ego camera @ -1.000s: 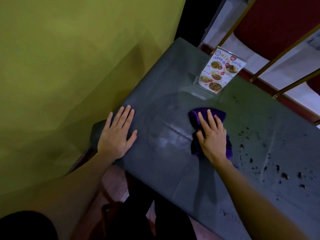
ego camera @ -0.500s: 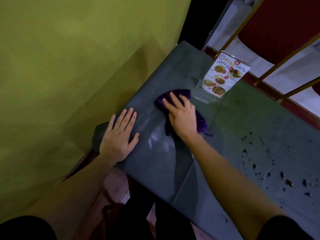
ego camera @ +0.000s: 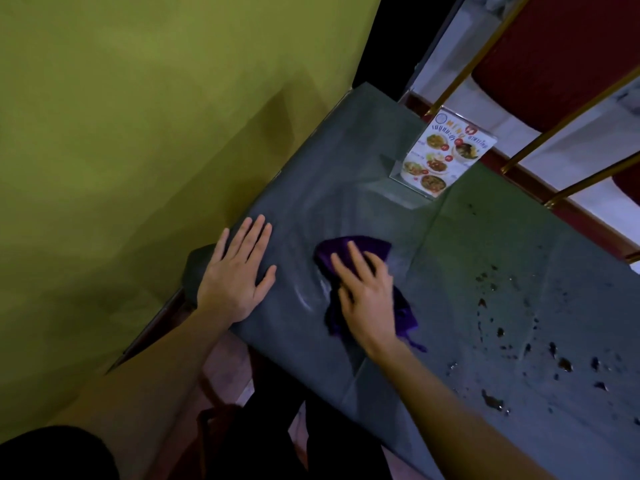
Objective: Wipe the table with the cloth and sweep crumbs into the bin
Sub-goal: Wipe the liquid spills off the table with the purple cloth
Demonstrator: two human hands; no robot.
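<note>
Item: purple cloth [ego camera: 360, 247] under your right hand [ego camera: 367, 296], centre of frame.
Your right grip lies flat, fingers straight, pressing the cloth onto the grey surface [ego camera: 346, 150]. Your left hand [ego camera: 235, 275] rests open, palm down, left of the cloth. Crumbs [ego camera: 564, 363] scattered lower right. Menu card [ego camera: 446, 154] stands upper right.

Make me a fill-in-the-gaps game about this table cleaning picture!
1. The right hand presses a cloth whose colour is ____.
2. The left hand lies ____ on the table.
3. The menu stand shows pictures of ____.
4. The crumbs lie on the person's ____ side of the cloth.

Missing words: purple; flat; food; right
</note>
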